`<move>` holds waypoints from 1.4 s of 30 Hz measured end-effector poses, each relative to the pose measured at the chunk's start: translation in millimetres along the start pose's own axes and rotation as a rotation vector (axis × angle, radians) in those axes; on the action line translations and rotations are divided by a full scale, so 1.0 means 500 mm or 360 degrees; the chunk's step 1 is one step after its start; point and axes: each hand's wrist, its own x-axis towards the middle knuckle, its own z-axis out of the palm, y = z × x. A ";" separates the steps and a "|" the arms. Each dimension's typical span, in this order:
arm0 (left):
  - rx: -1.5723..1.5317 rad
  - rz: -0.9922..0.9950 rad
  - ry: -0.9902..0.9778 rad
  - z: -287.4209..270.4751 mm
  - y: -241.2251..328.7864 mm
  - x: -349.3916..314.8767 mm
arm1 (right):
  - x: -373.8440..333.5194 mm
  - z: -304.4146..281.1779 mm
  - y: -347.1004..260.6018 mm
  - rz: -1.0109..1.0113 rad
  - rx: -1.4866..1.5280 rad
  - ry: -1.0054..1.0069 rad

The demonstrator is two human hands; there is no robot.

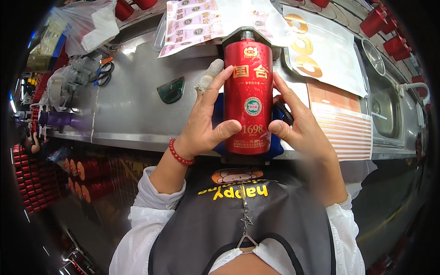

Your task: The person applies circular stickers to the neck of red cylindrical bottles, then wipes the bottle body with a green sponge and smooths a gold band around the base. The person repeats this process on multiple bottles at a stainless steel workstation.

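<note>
This is a workshop, shown by its long metal bench (130,112), label sheets (190,20) and grouped red containers (94,170).

On the metal bench (130,110), a dark green, flat, curved-edged piece (170,90) lies just left of the left hand (206,121). Farther left of that hand sit scissors with dark handles (105,73), beside a crumpled greyish heap (80,71). Beyond them, a clear plastic bag (79,25) slumps forward of the left hand. Well to the right of the right hand (298,117) are a sink (392,114) and a whitish tap (418,85); red containers (373,23) stand beyond, forward and right of it.
</note>
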 end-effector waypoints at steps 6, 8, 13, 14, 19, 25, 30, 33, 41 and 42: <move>0.0051 0.0027 -0.0168 -0.003 0.003 -0.005 | -0.010 0.014 -0.011 0.0066 -0.0076 0.0042; 0.0086 0.0012 -0.0225 -0.014 0.003 -0.004 | -0.010 0.019 -0.001 -0.0006 -0.0115 0.0058; 0.0075 0.0050 -0.0285 -0.021 -0.001 -0.006 | -0.011 0.013 0.003 0.0033 -0.0026 0.0004; 0.0101 0.0040 -0.0273 -0.016 0.000 -0.008 | -0.011 0.013 0.003 0.0080 0.0013 -0.0004; 0.0135 0.0005 -0.0297 -0.009 0.007 -0.010 | -0.017 0.023 0.016 -0.0033 -0.0068 0.0029; -0.0102 -0.0082 -0.0210 -0.012 0.008 -0.005 | -0.007 0.008 0.009 0.0037 0.0013 0.0034; -0.0819 -0.0368 0.0183 0.012 0.009 0.070 | 0.052 0.004 0.013 0.0146 0.0161 0.0327; -0.1032 -0.0480 0.0333 0.022 0.006 0.109 | 0.094 0.013 0.023 0.0175 0.0231 0.0406; -0.0964 -0.0573 0.0336 0.022 0.005 0.131 | 0.116 0.012 0.030 0.0212 0.0209 0.0434; -0.0989 -0.0584 0.0340 0.022 0.006 0.132 | 0.118 0.011 0.029 0.0225 0.0217 0.0431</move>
